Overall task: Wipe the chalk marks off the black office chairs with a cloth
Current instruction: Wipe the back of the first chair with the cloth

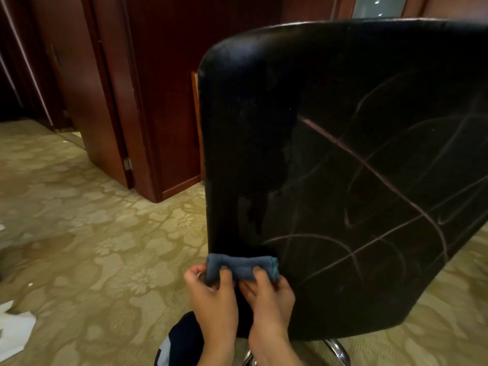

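The back of a black office chair fills the right half of the view. Pale chalk marks cross its middle and right in long lines and curves; the left strip looks darker and smeared. A folded blue-grey cloth is pressed against the chair's lower left edge. My left hand grips the cloth's left part and my right hand grips its right part, side by side, fingers curled over it.
Patterned beige carpet covers the floor. Dark red wooden wall panels and a door frame stand behind at left. White paper scraps lie at the lower left. The chair's chrome base shows below the backrest.
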The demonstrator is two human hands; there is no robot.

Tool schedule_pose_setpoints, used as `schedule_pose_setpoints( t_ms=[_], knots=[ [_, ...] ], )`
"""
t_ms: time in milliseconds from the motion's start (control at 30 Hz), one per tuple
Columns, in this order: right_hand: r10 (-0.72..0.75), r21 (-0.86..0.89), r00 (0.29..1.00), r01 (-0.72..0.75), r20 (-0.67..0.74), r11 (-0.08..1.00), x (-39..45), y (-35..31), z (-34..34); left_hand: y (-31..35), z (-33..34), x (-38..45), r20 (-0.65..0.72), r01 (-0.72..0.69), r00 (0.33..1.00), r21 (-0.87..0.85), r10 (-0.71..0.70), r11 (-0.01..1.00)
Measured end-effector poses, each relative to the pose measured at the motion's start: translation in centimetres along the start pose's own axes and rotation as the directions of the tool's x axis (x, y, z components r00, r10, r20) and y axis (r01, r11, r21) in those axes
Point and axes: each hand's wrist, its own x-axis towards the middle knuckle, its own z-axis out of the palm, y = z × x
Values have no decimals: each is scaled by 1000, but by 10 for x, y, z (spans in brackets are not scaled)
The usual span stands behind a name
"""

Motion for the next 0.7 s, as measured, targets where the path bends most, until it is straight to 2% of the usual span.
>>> schedule_pose_setpoints(
  t_ms=[67,200,333,500,600,700],
  knots=[
    [-13,-84,999,9,-47,996,-1,7,-2,-6,-3,-5,-25,48,999,0,-48,999],
    [-91,-62,996,89,-27,994,-5,-8,7,12,3,-3,-15,17,1000,-59,-18,998],
    [-272,0,957,273,104,962,-23,-48,28,57,15,-2,10,-125,992,-171,129,977],
    [-437,58,875,435,208,899,-37,-85,42,100,26,-1,13,-348,933,-225,360,910],
    [-428,-40,877,446,217,894,-31,-76,30,83,21,-2,28,-409,909,-122,415,904],
    [-325,-121,927,350,188,929,-22,-51,16,51,12,-4,31,-274,960,-77,277,959]
  ],
)
